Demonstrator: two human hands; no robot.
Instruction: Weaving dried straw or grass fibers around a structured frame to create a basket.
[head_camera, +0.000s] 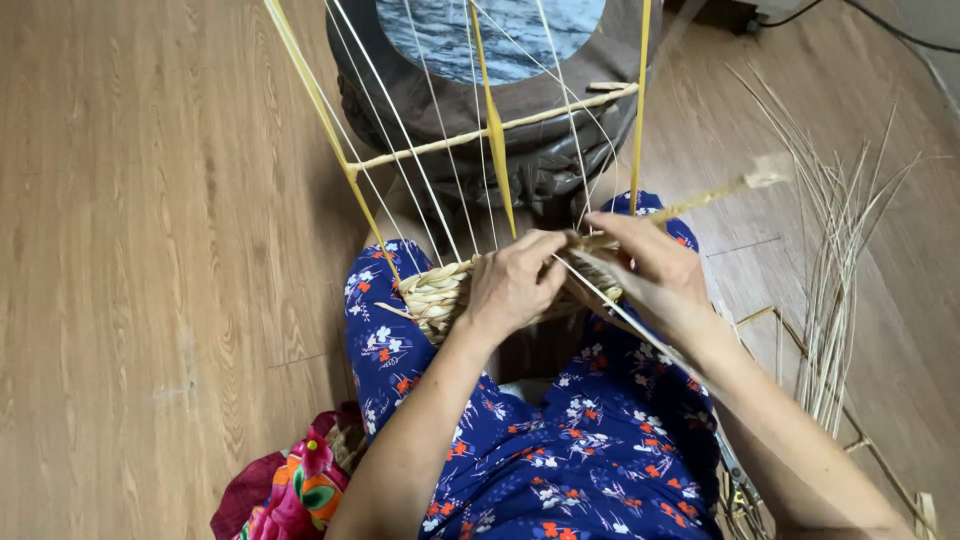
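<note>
Head view: both hands, left hand (512, 285) and right hand (655, 272), grip the woven straw band (440, 295).

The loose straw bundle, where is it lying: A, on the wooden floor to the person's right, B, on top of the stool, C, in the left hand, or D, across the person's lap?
A: the loose straw bundle fans out over the wooden floor on the person's right, clear of both hands and the woven piece.

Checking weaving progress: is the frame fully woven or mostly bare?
Mostly bare: the woven band sits only by the hands; the strings above stay open.
</note>
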